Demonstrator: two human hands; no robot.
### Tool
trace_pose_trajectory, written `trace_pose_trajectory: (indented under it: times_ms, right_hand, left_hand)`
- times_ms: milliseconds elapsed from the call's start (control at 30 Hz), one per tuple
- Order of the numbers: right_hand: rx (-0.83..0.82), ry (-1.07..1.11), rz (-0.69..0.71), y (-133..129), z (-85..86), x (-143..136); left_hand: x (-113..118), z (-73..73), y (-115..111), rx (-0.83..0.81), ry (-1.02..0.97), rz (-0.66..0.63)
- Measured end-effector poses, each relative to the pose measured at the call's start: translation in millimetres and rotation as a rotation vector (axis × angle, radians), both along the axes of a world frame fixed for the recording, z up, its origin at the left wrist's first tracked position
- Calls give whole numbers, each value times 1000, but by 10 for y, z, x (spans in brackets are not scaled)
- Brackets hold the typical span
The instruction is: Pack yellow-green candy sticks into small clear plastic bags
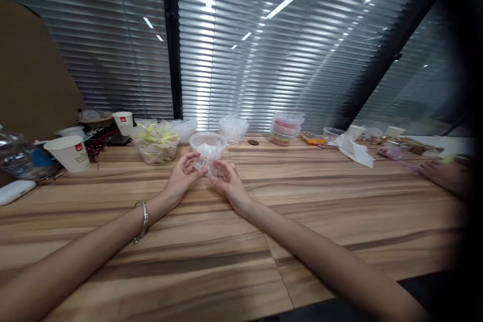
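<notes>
A small clear plastic piece point(200, 163) is between my two hands, just in front of a clear round container point(208, 145) with whitish translucent contents. My left hand point(183, 173), with a silver bracelet on the wrist, has its fingers closed on the left side of the piece. From the right, my right hand point(228, 179) reaches to the same spot with curved fingers, its fingertips at the piece's right edge. The piece's exact shape is hard to make out. Left of the hands stands a clear bowl point(156, 153) of yellow-green strips.
Paper cups point(71, 153) stand at the left near a white oval object point(17, 191). Behind are clear stacked cups point(234, 130) and lidded tubs point(286, 130). Farther right lie an orange packet point(314, 139) and white tissue point(353, 150). Another person's hand point(443, 172) rests at the right edge.
</notes>
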State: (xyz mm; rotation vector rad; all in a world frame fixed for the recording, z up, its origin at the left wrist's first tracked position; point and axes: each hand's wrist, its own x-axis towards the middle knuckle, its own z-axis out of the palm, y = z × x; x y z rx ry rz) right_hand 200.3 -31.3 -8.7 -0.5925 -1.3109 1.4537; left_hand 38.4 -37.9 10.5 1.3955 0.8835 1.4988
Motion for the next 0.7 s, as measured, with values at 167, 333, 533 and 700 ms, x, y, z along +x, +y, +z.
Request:
trace_pose_trajectory:
  times_ms: [167,333,533,700]
  right_hand:
    - [-4,-19,-11,31,-34,0]
    - [-13,-3,9,14,-8,-5]
    - [-48,7,11,15,-4,-26]
    - [37,-99,-104,-13,14,-7]
  left_hand:
    - [-5,-18,-5,-9,56,-55]
    - [-10,-19,-6,-14,68,-89]
    - [13,25,-44,-33,64,-151]
    - [19,-15,-13,126,159,40]
